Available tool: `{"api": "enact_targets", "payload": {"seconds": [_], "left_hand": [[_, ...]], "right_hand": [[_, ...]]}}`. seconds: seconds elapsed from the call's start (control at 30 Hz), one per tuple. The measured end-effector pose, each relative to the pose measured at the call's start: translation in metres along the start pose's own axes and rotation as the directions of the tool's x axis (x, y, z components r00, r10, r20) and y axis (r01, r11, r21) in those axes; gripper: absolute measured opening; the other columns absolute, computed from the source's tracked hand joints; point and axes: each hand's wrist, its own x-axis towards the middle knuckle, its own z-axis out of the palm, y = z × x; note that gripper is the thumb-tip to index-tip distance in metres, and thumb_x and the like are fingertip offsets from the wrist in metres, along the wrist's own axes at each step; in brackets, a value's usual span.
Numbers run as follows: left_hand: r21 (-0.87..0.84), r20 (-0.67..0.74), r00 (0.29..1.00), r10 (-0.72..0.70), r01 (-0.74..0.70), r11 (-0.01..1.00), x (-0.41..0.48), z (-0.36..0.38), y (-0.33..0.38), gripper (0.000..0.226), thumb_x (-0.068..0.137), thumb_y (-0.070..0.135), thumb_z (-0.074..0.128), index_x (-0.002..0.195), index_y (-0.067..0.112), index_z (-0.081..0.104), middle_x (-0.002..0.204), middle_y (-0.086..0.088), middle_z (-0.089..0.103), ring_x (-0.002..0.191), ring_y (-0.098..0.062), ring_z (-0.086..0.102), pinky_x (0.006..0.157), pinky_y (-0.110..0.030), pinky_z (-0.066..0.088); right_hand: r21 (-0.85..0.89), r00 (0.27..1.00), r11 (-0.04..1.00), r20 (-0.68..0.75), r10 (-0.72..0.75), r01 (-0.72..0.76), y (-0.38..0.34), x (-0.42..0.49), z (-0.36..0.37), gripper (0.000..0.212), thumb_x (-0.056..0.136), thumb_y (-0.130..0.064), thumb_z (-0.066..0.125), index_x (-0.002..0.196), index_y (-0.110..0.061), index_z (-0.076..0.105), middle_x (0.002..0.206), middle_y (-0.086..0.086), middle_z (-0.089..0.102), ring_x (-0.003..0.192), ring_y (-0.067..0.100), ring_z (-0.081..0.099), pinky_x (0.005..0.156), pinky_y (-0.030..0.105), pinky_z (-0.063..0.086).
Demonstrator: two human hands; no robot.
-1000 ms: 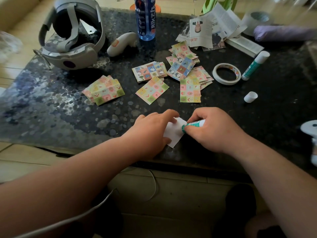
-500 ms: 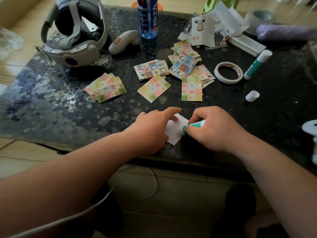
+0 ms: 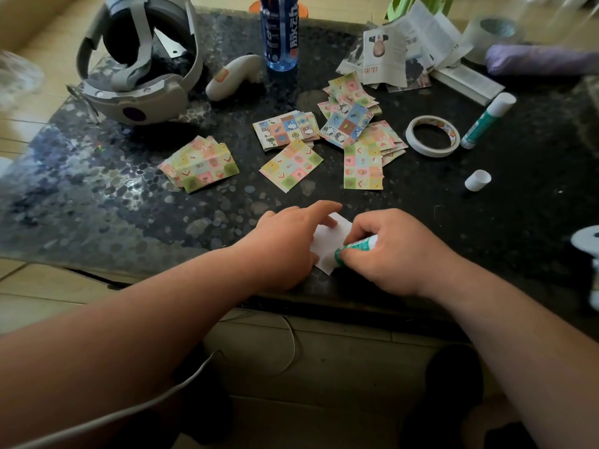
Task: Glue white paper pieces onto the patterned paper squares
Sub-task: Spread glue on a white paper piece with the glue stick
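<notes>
A white paper piece [image 3: 328, 246] lies near the front edge of the dark table [image 3: 97, 205]. My left hand [image 3: 285, 244] presses on its left side with the index finger stretched over its top corner. My right hand [image 3: 395, 251] grips an uncapped green glue stick [image 3: 356, 247], whose tip touches the paper's lower right part. Patterned paper squares lie farther back: a stack [image 3: 204, 165] at the left, a single one [image 3: 291, 164], and several more piles [image 3: 353, 131] in the middle.
A white cap [image 3: 477, 180], a tape roll [image 3: 432, 136] and a second capped glue stick [image 3: 487, 124] lie at the right. A headset [image 3: 139, 59], a controller [image 3: 233, 76], a blue bottle [image 3: 278, 30] and printed leaflets [image 3: 405, 50] stand at the back.
The glue stick's tip has slid down the white paper toward its lower edge. My left hand holds the same place on the paper.
</notes>
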Motion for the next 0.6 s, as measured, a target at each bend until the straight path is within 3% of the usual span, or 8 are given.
{"api": "enact_targets", "payload": {"seconds": [0.13, 0.3, 0.43, 0.53, 0.6], "left_hand": [[0.001, 0.007, 1.000, -0.003, 0.003, 1.000, 0.000, -0.001, 0.001, 0.082, 0.090, 0.015, 0.068, 0.152, 0.043, 0.022, 0.143, 0.027, 0.050, 0.123, -0.008, 0.048, 0.108, -0.040, 0.031], [0.005, 0.008, 1.000, 0.009, -0.009, 1.000, 0.000, -0.001, 0.000, 0.082, 0.090, 0.015, 0.068, 0.152, 0.043, 0.022, 0.143, 0.026, 0.050, 0.124, -0.009, 0.048, 0.106, -0.040, 0.030], [0.036, 0.018, 1.000, 0.008, -0.009, 0.999, 0.005, -0.005, 0.003, 0.076, 0.089, 0.017, 0.070, 0.149, 0.042, 0.030, 0.141, 0.025, 0.050, 0.122, -0.008, 0.051, 0.111, -0.042, 0.030], [0.119, 0.008, 0.999, 0.032, -0.032, 0.992, 0.017, -0.011, 0.009, 0.069, 0.088, 0.025, 0.074, 0.145, 0.041, 0.039, 0.136, 0.021, 0.052, 0.123, -0.010, 0.050, 0.107, -0.040, 0.034], [0.206, 0.019, 0.998, 0.053, -0.056, 0.977, 0.027, -0.016, 0.014, 0.071, 0.084, 0.035, 0.078, 0.144, 0.040, 0.041, 0.135, 0.013, 0.050, 0.127, -0.015, 0.044, 0.103, -0.038, 0.035]], "right_hand": [[0.015, 0.995, 0.999, -0.089, 0.041, -0.040, 0.003, 0.003, -0.006, 0.014, 0.084, -0.035, 0.077, 0.077, -0.024, 0.069, 0.081, -0.007, 0.066, 0.074, 0.011, 0.063, 0.061, 0.029, 0.051], [-0.012, 0.999, 1.000, 0.042, -0.016, 0.016, -0.003, -0.004, 0.000, 0.014, 0.085, -0.038, 0.077, 0.081, -0.028, 0.069, 0.085, -0.011, 0.066, 0.078, 0.009, 0.063, 0.066, 0.030, 0.053], [-0.033, 0.997, 0.999, 0.077, 0.020, -0.017, 0.002, -0.004, -0.018, 0.013, 0.085, -0.039, 0.078, 0.082, -0.028, 0.072, 0.085, -0.009, 0.068, 0.072, 0.007, 0.061, 0.059, 0.023, 0.043], [0.253, 0.989, 0.966, 0.149, 0.019, -0.057, 0.013, -0.012, -0.046, 0.006, 0.089, -0.030, 0.075, 0.087, -0.024, 0.074, 0.071, -0.001, 0.069, 0.058, 0.012, 0.057, 0.053, 0.024, 0.045], [0.514, 0.990, 0.855, 0.139, 0.000, -0.072, 0.021, -0.020, -0.058, 0.007, 0.096, -0.021, 0.066, 0.095, -0.018, 0.072, 0.063, 0.005, 0.059, 0.052, 0.014, 0.049, 0.049, 0.023, 0.043]]}}
